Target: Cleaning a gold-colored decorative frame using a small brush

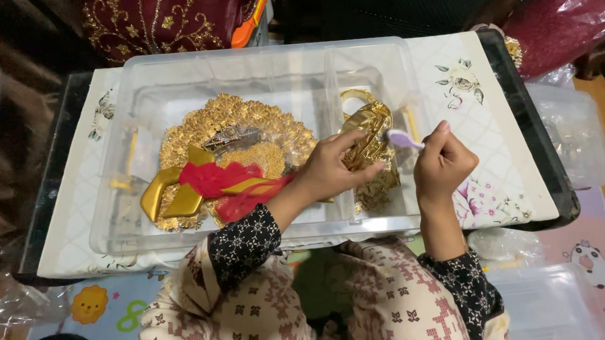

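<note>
My left hand grips 1 gold ornament piece at frame centre, fingers closed around it. My right hand pinches 1 small lilac brush, its long axis near horizontal, head pointing left onto the ornament. Both sit over 1 clear plastic compartment box on 1 floral-printed tray. At centre-left, inside the box: 1 gold filigree disc, 1 red ribbon, 1 gold band. My left forearm crosses the box's front wall. A second clear container lies lower right.
</note>
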